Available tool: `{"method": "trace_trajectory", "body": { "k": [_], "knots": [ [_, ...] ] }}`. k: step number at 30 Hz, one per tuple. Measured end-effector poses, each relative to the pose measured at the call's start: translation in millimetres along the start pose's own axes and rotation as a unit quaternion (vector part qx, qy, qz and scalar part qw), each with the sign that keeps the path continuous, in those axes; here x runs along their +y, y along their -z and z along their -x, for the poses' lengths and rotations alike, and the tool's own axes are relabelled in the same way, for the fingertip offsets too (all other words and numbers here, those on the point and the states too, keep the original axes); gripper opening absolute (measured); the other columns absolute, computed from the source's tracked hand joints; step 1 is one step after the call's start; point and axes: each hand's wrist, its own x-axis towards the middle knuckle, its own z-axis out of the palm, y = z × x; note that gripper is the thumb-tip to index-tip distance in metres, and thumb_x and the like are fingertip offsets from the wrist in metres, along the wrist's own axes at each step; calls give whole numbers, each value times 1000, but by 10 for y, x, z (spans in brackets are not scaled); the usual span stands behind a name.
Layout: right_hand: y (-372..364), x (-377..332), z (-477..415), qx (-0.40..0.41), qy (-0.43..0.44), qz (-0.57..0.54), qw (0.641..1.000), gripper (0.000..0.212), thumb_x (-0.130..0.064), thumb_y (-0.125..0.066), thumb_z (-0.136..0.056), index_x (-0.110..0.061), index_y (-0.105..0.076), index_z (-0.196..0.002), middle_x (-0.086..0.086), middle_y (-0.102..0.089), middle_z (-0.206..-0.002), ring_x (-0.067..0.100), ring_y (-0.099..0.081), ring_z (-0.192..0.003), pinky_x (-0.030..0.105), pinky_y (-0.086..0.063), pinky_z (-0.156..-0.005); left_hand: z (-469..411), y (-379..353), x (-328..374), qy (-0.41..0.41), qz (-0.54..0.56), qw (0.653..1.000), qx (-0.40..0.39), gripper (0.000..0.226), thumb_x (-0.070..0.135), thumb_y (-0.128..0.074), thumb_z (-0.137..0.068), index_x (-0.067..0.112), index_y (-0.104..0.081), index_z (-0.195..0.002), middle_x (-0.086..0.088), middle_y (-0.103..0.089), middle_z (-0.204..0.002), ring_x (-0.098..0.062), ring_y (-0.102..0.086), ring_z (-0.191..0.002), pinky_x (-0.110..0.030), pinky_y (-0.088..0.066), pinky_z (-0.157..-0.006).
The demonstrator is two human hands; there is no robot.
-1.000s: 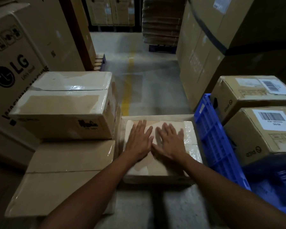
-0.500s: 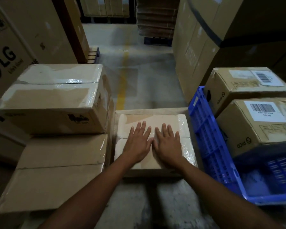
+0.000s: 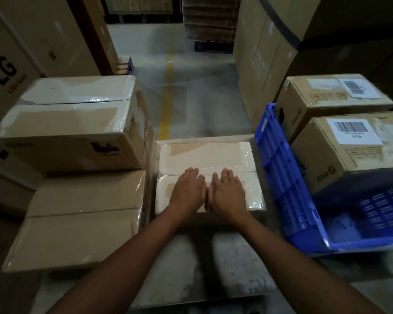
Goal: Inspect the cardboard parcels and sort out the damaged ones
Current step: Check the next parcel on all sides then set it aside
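A low cardboard parcel [image 3: 204, 155] wrapped in clear tape lies on the floor in the middle. My left hand [image 3: 187, 191] and my right hand [image 3: 228, 191] lie flat on its near half, side by side, thumbs almost touching, fingers straight. To the left, a taped parcel [image 3: 70, 125] is stacked on a wider plain parcel [image 3: 82, 218]. On the right, two labelled parcels with barcodes, one nearer [image 3: 354, 150] and one farther [image 3: 327, 98], sit in and beside a blue plastic crate [image 3: 281, 177].
Tall cartons stand on the left, one marked LG [image 3: 7, 71], and another tall stack [image 3: 270, 53] on the right. Between them an aisle of concrete floor with a yellow line [image 3: 166, 96] runs to a pallet of flat cardboard [image 3: 209, 19].
Both hands have slid back along the parcel's top toward its near edge, staying flat. The view has tilted and the parcels sit higher in frame.
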Motion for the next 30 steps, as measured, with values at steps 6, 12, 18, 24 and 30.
{"method": "trace_trajectory", "body": {
  "k": [6,12,18,24,30],
  "knots": [
    [87,221,195,4,37,-1,999,55,-44,-40,-102,-18,-41,-151,17,-30,-162,31,-26,-151,46,-24,-121,267,57,103,-58,-9,998,0,33,19,-55,-97,9,-63,-128,-18,-53,-142,-36,-47,-134,-45,-39,-110],
    [-221,199,588,108,19,-11,994,38,-32,-45,-95,-10,-72,-110,21,-68,-123,39,-64,-117,45,-53,-93,623,-99,174,-101,25,992,66,31,4,-77,-70,7,-74,-101,-14,-70,-103,-31,-66,-93,-39,-55,-78],
    [-30,303,566,76,43,9,996,49,-39,-28,-98,-14,-65,-118,19,-59,-134,36,-52,-131,49,-42,-105,389,-31,317,-105,18,994,25,11,13,-61,-85,6,-68,-91,-16,-63,-103,-34,-59,-98,-42,-48,-84],
    [-73,499,707,26,-29,22,999,71,-51,-4,-100,-16,-13,-161,14,-4,-169,26,3,-156,52,2,-124,205,-131,566,-100,-27,987,-121,57,31,-32,-102,25,-21,-158,-4,-2,-168,-24,2,-154,-52,0,-123],
    [86,539,509,-6,-10,5,1000,68,-51,-18,-103,-20,-10,-162,12,3,-169,26,7,-156,54,0,-124,68,-102,412,-94,-66,983,-143,60,48,-17,-104,30,0,-159,-1,14,-166,-21,15,-153,-51,6,-122]
  ]
}}
